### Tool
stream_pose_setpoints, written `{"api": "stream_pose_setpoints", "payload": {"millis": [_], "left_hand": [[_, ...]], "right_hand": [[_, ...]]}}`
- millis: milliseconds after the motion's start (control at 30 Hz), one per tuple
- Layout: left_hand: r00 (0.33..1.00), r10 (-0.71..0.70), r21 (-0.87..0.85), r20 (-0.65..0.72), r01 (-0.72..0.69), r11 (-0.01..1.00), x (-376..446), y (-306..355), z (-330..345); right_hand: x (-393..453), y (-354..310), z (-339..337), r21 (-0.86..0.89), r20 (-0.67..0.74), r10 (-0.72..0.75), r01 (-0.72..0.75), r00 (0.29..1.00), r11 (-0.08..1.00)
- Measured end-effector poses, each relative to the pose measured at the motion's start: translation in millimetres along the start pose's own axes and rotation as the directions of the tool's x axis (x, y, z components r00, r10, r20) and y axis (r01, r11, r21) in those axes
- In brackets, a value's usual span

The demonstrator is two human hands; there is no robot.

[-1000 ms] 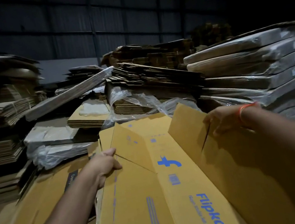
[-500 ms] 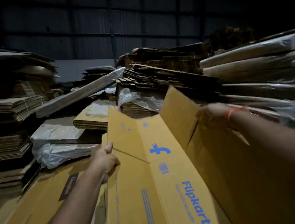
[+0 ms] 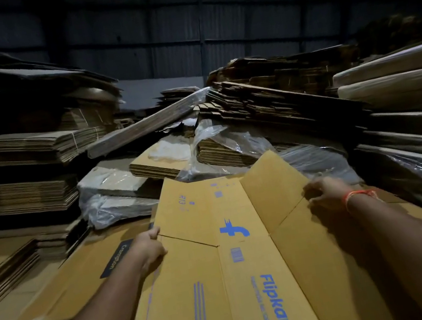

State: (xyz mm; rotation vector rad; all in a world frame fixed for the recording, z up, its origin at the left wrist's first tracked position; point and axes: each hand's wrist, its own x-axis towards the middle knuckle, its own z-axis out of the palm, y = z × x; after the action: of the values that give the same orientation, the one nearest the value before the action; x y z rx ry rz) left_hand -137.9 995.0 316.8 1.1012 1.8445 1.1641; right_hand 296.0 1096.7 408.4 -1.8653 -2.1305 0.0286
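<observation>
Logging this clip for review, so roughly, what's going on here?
A person is handling a flattened yellow cardboard box with blue print. The left hand grips its left edge and the right hand grips the right panel near a flap crease. The box lies partly spread open, its far flaps pointing toward plastic-wrapped bundles. Tall stacks of flat cardboard stand around it.

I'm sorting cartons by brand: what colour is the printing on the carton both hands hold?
Blue, on the yellow-brown carton; clearest in the head view.
</observation>
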Motion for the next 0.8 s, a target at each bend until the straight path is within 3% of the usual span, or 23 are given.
{"api": "stream_pose_setpoints", "payload": {"millis": [467,800], "left_hand": [[0.991,0.081,0.302,-0.109,-0.045,0.952,92,9,25],[0.989,0.130,0.528,-0.069,-0.075,0.846,131,-27,42]], "right_hand": [[82,39,56,0.040,-0.026,0.106,-0.105,0.994,0.994],[87,49,107,-0.170,0.081,0.165,-0.150,0.983,0.974]]}}
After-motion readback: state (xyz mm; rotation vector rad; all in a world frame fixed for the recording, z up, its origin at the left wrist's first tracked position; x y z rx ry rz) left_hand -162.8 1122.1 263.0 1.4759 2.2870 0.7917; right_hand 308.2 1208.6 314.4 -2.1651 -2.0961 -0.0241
